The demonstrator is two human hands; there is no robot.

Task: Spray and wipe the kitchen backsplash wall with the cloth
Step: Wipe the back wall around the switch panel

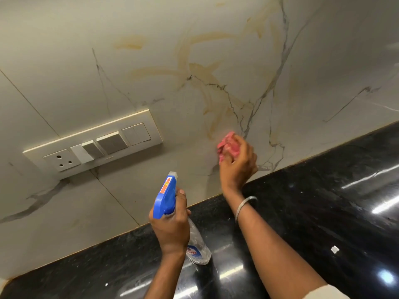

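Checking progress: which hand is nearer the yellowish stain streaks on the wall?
Right: the right hand, gripping a crumpled pink cloth, is just below the streaks; the left hand is much lower.

Backsplash wall (216,50): smooth marble-look tile, low sheen, grey veins, yellowish streaky smears. Table (323,190): black speckled stone, polished, mirror-glossy with light reflections. Cloth (226,145): pink crumpled fabric, matt; spray bottle (167,197): clear plastic body, glossy blue plastic head; switch panel (92,143): cream plastic, satin; bangle (245,207): shiny metal.
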